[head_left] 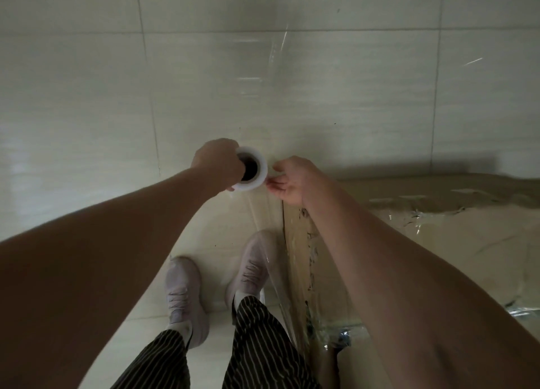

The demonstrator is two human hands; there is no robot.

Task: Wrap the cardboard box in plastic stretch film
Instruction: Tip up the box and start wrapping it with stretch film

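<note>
Directly below the head camera, a white roll (252, 169) of film is seen end-on, its dark hollow core facing up; every place that follows is given from this roll. The left hand (217, 163) is on the roll's left side, fingers curled over the rim and into the core, gripping it. The right hand (287, 181) is just right of the roll, fingers curled, thumb and fingertips (270, 184) drawn together at the rim in a pinch on the clear stretch film (273, 251). That film runs as a glossy sheet from under the roll down toward the bottom of the frame. The cardboard box (453, 236) lies right of and below the roll, its near corner edge dropping from beneath the right hand; wrinkled, shiny film already covers its top face and the side beside the sheet. Below the roll, two pale shoes (184, 295) stand on the light tiled floor (102, 96), just left of the box; striped trousers (263, 347) show under them in the frame.
</note>
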